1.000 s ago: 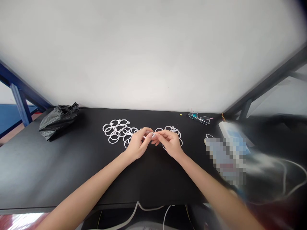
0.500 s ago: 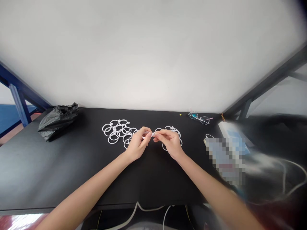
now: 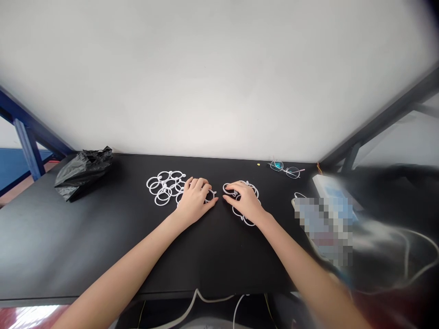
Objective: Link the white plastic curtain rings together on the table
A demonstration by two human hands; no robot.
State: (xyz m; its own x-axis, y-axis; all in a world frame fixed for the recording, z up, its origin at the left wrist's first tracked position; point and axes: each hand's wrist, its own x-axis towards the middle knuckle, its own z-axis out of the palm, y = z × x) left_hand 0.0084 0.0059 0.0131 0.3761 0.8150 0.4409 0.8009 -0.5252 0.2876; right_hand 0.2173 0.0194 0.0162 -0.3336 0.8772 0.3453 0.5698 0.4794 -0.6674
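Two clusters of white plastic rings lie on the black table (image 3: 103, 237). The left cluster of rings (image 3: 164, 185) sits beside my left hand (image 3: 195, 201), which lies palm down with its fingers spread flat over the nearest rings; one ring (image 3: 211, 196) shows at its fingertips. My right hand (image 3: 244, 201) rests on the right cluster of rings (image 3: 252, 188), thumb and forefinger curled round a white ring (image 3: 227, 188) at that cluster's left edge. The two hands are a short gap apart.
A crumpled black plastic bag (image 3: 82, 170) lies at the table's far left. Spectacles (image 3: 284, 169) rest by the wall at the back right. A blurred-out object (image 3: 324, 224) and white cables (image 3: 411, 256) sit at the right; more cables (image 3: 212, 299) hang off the front edge.
Both hands had been pinching one ring together above the table. They have now parted and dropped onto the table, the left onto the left cluster, the right onto the right cluster.
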